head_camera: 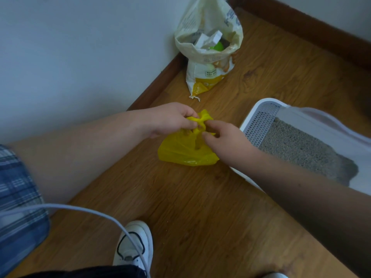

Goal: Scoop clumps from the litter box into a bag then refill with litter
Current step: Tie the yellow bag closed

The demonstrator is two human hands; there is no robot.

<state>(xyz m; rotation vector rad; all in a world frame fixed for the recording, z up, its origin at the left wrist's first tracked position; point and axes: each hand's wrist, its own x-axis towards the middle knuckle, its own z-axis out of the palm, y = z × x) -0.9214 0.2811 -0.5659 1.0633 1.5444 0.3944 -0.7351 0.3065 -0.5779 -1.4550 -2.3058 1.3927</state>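
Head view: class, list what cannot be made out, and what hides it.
Contents of the yellow bag: head view, opaque plastic, top bunched by the left hand and right hand.
Far end of the litter box: head view, cut off by the right edge.
Print on the open sack: head view, too small, creased.

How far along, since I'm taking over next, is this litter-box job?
Scooping looks done: the yellow plastic bag bulges on the floor. In hand: left hand and right hand pinch its gathered top, seemingly tying it. Left: refilling; the litter box shows bare white bottom beside the grey litter.
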